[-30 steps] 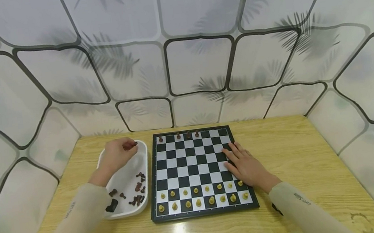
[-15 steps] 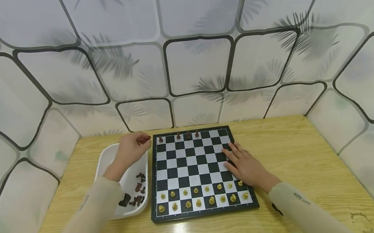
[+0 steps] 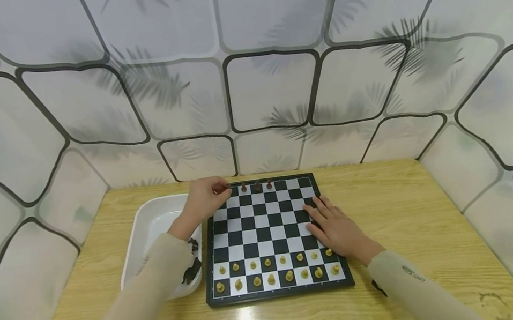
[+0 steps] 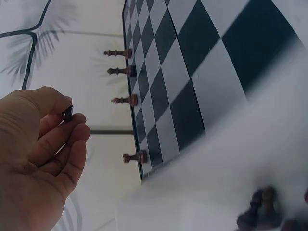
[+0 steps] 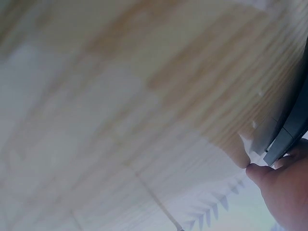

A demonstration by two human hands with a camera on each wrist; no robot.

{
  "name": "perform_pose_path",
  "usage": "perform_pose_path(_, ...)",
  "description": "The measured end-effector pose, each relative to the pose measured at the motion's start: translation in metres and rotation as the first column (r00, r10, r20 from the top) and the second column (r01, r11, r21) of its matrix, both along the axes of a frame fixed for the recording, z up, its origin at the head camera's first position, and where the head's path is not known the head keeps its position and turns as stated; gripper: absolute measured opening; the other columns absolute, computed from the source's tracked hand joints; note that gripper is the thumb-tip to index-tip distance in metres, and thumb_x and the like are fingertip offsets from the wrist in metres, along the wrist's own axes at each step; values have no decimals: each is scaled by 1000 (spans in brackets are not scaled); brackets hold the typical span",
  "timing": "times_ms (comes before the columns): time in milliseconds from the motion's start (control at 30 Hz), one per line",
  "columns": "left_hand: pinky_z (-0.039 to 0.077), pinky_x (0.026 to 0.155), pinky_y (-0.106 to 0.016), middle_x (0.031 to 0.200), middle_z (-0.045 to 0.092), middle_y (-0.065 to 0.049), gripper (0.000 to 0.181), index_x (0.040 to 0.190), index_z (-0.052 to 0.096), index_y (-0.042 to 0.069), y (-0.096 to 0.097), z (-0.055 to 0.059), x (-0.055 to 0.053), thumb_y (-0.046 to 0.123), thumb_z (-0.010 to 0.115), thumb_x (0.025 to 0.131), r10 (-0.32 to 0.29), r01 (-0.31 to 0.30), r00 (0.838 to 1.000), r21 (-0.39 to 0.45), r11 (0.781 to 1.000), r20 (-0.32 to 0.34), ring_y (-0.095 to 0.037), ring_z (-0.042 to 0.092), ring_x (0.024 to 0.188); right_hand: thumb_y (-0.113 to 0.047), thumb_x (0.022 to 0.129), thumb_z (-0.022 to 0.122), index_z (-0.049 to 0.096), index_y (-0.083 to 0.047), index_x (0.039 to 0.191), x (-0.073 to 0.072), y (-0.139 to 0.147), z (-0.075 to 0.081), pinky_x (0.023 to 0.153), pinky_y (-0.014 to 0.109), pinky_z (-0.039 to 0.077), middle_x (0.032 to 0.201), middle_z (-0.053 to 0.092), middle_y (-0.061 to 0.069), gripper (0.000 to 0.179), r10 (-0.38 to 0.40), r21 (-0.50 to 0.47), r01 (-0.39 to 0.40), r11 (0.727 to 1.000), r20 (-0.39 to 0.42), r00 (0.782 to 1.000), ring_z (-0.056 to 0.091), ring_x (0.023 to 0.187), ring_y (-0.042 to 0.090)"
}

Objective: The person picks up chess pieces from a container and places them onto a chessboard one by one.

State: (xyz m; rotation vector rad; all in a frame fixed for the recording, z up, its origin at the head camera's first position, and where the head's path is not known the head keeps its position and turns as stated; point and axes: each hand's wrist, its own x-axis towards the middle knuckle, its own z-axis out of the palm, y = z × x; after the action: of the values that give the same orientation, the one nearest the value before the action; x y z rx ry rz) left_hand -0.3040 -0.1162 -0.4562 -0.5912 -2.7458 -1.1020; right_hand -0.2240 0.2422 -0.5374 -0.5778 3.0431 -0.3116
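Note:
My left hand [image 3: 205, 199] reaches over the far left corner of the chessboard [image 3: 264, 221]. In the left wrist view, its thumb and fingers pinch a small dark chess piece [image 4: 68, 113], mostly hidden by the fingertips. Along the board's far edge stand several reddish-brown pieces, among them a rook [image 4: 134, 157] at the corner, which the hand covers in the head view. Spread on the board's right edge lies my right hand [image 3: 341, 230], fingers straight. Yellow pieces [image 3: 271, 278] fill the two nearest rows.
A white plastic tub [image 3: 128, 252] stands left of the board, partly under the left sleeve, with dark pieces [image 4: 257, 209] inside. Beneath that sleeve shows a black object [image 3: 192, 271]. The wooden table [image 3: 402, 195] meets a patterned wall [image 3: 271, 90] behind the board.
My left hand has moved right, from above the tub to the board's far left corner, still pinching the dark piece. The right hand has stayed in place.

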Motion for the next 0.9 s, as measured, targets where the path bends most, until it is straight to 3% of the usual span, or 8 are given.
perform_pose_path(433,60,79,-35,106,79,-10,20,114,77,5,53,5,-6,18,73,99,-103,104,986,-2,995,129,-21,74,93,-47,111,43,35,-13,165,1,0,-1,126,62,27,174,24,21,64,7,-7,-7,1000,-7,1000,18,162,43)
perform_pose_path(667,60,76,-33,103,79,-11,20,113,77,3,82,0,-14,16,72,99,-139,134,982,53,990,127,-21,74,89,-47,112,43,35,-13,165,0,1,-3,126,63,27,173,24,21,64,9,-17,-9,1000,-11,1000,19,162,43)
perform_pose_path(900,61,85,-36,110,78,-10,22,118,77,6,110,-5,-19,18,72,100,-160,156,978,44,987,136,-23,73,98,-47,112,43,35,-13,165,-1,2,-3,125,64,28,174,24,21,64,8,-19,-8,1000,-7,1000,18,162,43)
